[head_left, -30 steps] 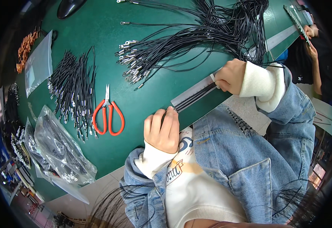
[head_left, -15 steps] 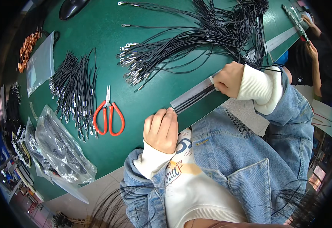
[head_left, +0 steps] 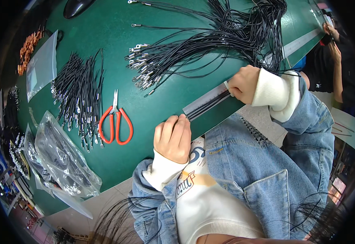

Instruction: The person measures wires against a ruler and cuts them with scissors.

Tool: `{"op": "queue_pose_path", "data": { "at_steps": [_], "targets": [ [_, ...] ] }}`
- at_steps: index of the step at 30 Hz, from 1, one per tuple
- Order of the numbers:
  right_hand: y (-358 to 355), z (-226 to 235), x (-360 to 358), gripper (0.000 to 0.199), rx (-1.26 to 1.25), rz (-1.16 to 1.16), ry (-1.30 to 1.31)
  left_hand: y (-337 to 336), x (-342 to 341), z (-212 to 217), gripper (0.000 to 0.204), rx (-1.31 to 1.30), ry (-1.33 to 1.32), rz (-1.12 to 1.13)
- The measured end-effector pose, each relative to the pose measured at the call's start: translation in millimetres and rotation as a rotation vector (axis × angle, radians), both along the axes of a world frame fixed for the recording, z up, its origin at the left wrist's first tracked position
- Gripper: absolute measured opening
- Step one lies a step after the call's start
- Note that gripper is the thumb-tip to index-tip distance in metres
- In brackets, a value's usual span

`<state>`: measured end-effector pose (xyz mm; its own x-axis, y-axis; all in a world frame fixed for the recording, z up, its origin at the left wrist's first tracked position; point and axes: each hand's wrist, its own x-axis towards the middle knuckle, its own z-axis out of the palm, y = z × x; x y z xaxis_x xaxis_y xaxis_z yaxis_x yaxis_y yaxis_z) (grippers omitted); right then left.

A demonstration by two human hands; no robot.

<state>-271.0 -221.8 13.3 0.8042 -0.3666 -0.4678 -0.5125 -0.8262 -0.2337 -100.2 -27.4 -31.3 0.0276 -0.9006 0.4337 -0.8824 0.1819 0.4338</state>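
Several black wires (head_left: 210,106) lie side by side along a grey ruler (head_left: 198,103) at the table's near edge. My left hand (head_left: 172,138) is closed over their left end, fingertips pressed down on them; the ends under it are hidden. At the other end my right hand (head_left: 246,84) grips the wires, with a narrow white piece (head_left: 226,85) showing beside its thumb. Beyond my hands spreads a large bundle of long black wires (head_left: 222,38) with silver ring terminals (head_left: 143,75) at their left ends.
Red-handled scissors (head_left: 115,109) lie left of my hands, beside a pile of short black terminal wires (head_left: 78,83). Clear bags (head_left: 63,150), a flat bag (head_left: 42,65) and copper-coloured parts (head_left: 30,51) sit farther left. Another person's hand (head_left: 335,53) shows at right, near a long ruler (head_left: 301,44).
My hands keep almost the same place on the wires and ruler. At the far right, the other person's hands and the strip they hold have moved. The view has shifted slightly.
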Motion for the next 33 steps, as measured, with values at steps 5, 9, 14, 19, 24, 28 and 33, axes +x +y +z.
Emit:
{"op": "queue_pose_path", "data": {
  "at_steps": [5, 9, 14, 19, 24, 28, 33],
  "targets": [
    [-7.9, 2.4, -3.8, 0.018, 0.208, -0.023, -0.073, 2.6, 1.9, 2.5, 0.022, 0.016, 0.002, 0.015],
    [-8.5, 0.9, -5.8, 0.020, 0.188, 0.004, -0.059, 4.4, 16.6, 11.8, 0.022, 0.002, 0.039, 0.155],
    [-13.1, 4.6, -9.4, 0.020, 0.325, -0.008, -0.138, 27.8, 83.6, 15.2, 0.029, 0.112, -0.117, 0.497],
    [-23.5, 21.7, -0.9, 0.021, 0.476, 0.006, -0.241, 35.3, 107.1, 4.5, 0.034, 0.220, -0.122, 0.486],
    [-30.1, 25.7, 1.9, 0.023, 0.631, -0.050, -0.344, 23.6, 92.8, 27.7, 0.033, 0.208, 0.435, 0.586],
    [-31.3, 21.5, 5.3, 0.024, 0.676, -0.071, -0.384, 20.9, 50.9, 66.3, 0.025, 0.478, 0.927, 0.376],
    [-31.6, 23.4, 2.0, 0.025, 0.693, -0.083, -0.458, -6.5, 4.5, 55.7, 0.037, 0.657, 0.855, -0.136]
  ]
}}
